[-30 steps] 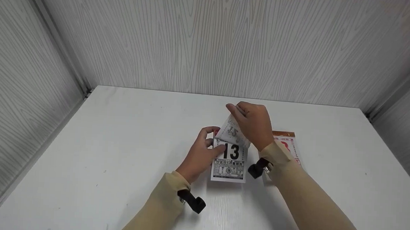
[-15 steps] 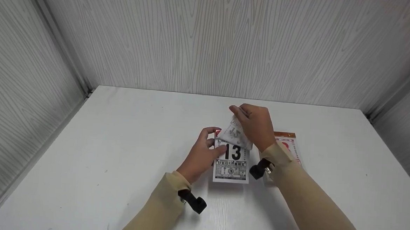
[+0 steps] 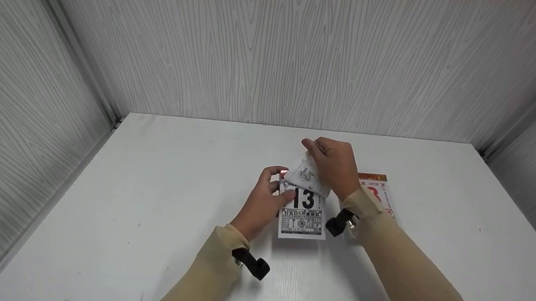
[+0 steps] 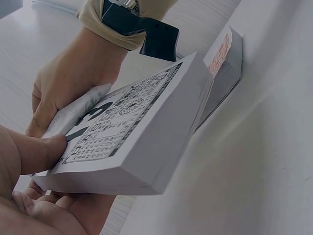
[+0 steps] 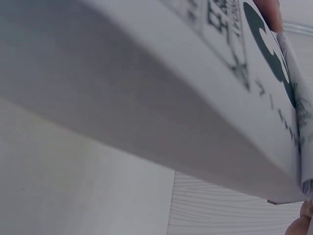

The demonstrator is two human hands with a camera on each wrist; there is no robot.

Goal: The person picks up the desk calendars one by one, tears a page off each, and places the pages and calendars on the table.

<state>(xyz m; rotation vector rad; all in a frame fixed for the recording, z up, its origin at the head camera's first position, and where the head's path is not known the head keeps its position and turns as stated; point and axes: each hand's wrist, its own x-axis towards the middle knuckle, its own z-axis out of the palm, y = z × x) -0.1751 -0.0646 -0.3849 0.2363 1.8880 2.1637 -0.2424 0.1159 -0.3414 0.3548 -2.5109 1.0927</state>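
Note:
My left hand [image 3: 256,209] grips a thick tear-off calendar [image 3: 302,223] by its left side, thumb on the page beside a big black "13". In the left wrist view the calendar's stack of pages [image 4: 161,142] is tilted, its lower end raised off the table. Above it, my right hand [image 3: 336,165] pinches a thin leaf [image 3: 304,175] that is folded up and back, with faint print showing through. This leaf covers most of the calendar's red top band. The right wrist view shows the rolled leaf [image 5: 304,112] along the calendar's far end.
A second calendar [image 3: 378,186], with a brown-orange top band and red print, lies on the white table [image 3: 179,187] to the right, partly behind my right wrist. Wood-grain panels [image 3: 273,54] stand at the back and both sides.
The calendar and both hands have shifted very slightly to the right. My right hand has come down a little, still pinching the leaf; my left hand's grip looks the same.

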